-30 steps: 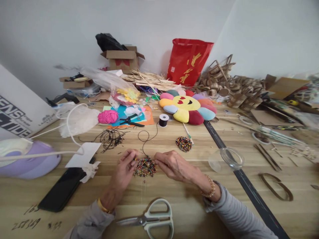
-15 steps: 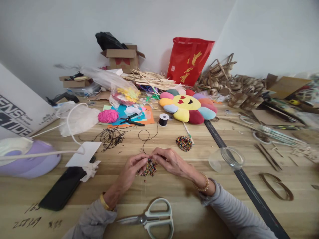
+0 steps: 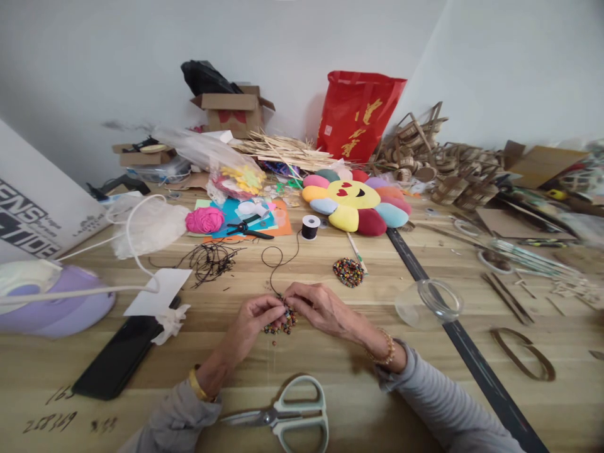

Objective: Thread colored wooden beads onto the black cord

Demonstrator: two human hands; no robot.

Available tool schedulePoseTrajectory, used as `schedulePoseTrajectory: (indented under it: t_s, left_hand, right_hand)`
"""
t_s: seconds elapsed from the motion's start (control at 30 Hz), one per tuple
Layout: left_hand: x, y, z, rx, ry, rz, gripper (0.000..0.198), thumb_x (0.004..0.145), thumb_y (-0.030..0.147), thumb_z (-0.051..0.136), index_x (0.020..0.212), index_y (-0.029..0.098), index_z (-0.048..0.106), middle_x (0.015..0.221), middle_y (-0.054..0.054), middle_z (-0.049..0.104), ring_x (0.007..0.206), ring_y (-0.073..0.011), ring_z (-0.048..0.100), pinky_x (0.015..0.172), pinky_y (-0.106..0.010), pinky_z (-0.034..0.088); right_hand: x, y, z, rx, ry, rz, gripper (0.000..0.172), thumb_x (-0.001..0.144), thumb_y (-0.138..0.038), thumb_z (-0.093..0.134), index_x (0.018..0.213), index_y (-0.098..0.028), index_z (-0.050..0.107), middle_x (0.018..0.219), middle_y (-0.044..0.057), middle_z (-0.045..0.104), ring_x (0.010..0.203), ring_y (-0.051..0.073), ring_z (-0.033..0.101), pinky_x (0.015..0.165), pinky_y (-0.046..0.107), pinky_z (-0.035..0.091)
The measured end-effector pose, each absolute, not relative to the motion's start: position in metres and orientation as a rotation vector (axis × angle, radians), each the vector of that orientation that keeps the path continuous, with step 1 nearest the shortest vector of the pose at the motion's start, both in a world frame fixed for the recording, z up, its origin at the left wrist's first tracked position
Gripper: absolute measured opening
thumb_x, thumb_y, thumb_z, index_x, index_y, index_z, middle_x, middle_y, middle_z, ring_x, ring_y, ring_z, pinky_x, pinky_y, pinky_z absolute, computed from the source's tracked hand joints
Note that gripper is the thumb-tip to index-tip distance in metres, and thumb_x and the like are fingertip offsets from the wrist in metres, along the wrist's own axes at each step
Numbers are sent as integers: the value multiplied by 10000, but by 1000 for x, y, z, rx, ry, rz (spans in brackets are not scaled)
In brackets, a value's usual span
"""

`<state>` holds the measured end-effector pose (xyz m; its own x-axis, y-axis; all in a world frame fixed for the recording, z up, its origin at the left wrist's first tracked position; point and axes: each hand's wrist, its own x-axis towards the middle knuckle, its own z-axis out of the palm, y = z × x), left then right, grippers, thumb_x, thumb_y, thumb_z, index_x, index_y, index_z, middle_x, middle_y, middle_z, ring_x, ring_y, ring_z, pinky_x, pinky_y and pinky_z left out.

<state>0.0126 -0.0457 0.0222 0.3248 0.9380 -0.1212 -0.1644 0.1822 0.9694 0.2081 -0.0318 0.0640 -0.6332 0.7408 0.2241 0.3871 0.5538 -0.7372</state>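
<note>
Over a small pile of multicoloured beads [image 3: 287, 324], my left hand [image 3: 252, 321] and my right hand [image 3: 321, 307] meet with fingertips pinched. A thin black cord [image 3: 272, 277] runs from the spool [image 3: 310, 228] down to where the fingers come together. My left hand is closed on this cord, with beads at its fingertips. The right thumb and fingers pinch at the same spot, apparently on the cord too; the grip is partly hidden. One loose bead [image 3: 274, 343] lies just below the pile. Nearer me rest white-handled scissors [image 3: 297, 415].
A coil of strung beads [image 3: 348, 272] lies beyond my right hand, near a clear round container [image 3: 429, 302]. Tangled black cord [image 3: 212, 261], pliers [image 3: 250, 231] and a black phone [image 3: 117, 358] are on the left. A flower cushion [image 3: 356, 200] sits farther back.
Both hands have shifted slightly, and the fingertips have come down a little toward the bead pile. Cord and beads now show between the fingers. Other things stay put.
</note>
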Motion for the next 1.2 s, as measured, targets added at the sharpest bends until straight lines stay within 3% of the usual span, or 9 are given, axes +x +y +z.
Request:
schedulePoseTrajectory:
  t_s: [0.2, 0.3, 0.37, 0.47, 0.57, 0.73, 1.2]
  left_hand:
    - [13, -47, 26, 1055, 859, 934, 263, 694, 384, 813, 735, 151, 700, 613, -14, 704, 570, -127, 597, 581, -230, 437]
    - [14, -46, 28, 953, 828, 959, 290, 679, 389, 827, 717, 154, 663, 612, -13, 706, 583, -131, 606, 602, -235, 452]
    - [14, -46, 28, 893, 824, 983, 302, 665, 380, 839, 696, 155, 641, 617, -12, 703, 607, -138, 614, 628, -242, 465]
    - [14, -45, 26, 881, 840, 1040, 283, 668, 355, 840, 684, 154, 642, 633, 6, 684, 619, -126, 603, 634, -229, 462]
    - [15, -46, 26, 935, 875, 1065, 250, 698, 349, 814, 694, 157, 654, 656, 9, 677, 634, -128, 596, 628, -225, 455]
    - [15, -48, 27, 1018, 957, 1085, 247, 690, 335, 804, 670, 156, 635, 644, 17, 639, 619, -132, 564, 612, -232, 442]
    - [18, -48, 26, 1187, 1039, 1112, 254, 679, 326, 784, 668, 161, 591, 619, 8, 612, 607, -141, 569, 593, -233, 450]
  right_hand:
    - [207, -32, 61, -889, -2346, 802, 179, 1009, -203, 456, 973, -175, 629, 844, 16, 652, 736, 116, 593, 703, 212, 447]
    - [205, -33, 62, -920, -2302, 677, 157, 987, -189, 486, 1098, -176, 596, 985, 51, 633, 793, 131, 599, 735, 240, 467]
    - [204, -35, 62, -943, -2253, 622, 210, 966, -200, 518, 1172, -166, 544, 1065, 72, 592, 725, 115, 577, 685, 244, 472]
    - [202, -39, 64, -948, -2246, 542, 194, 936, -258, 584, 1099, -162, 537, 993, 51, 569, 641, 103, 524, 589, 233, 433]
    - [200, -44, 63, -922, -2336, 404, 161, 920, -299, 623, 979, -172, 543, 897, 33, 569, 705, 134, 541, 587, 237, 405]
    - [196, -47, 59, -949, -2520, 214, 56, 966, -220, 548, 938, -171, 556, 875, 34, 571, 721, 140, 550, 548, 243, 335]
    - [198, -44, 54, -882, -2502, 173, 190, 1014, -186, 445, 878, -155, 573, 816, 33, 584, 688, 137, 534, 568, 261, 330]
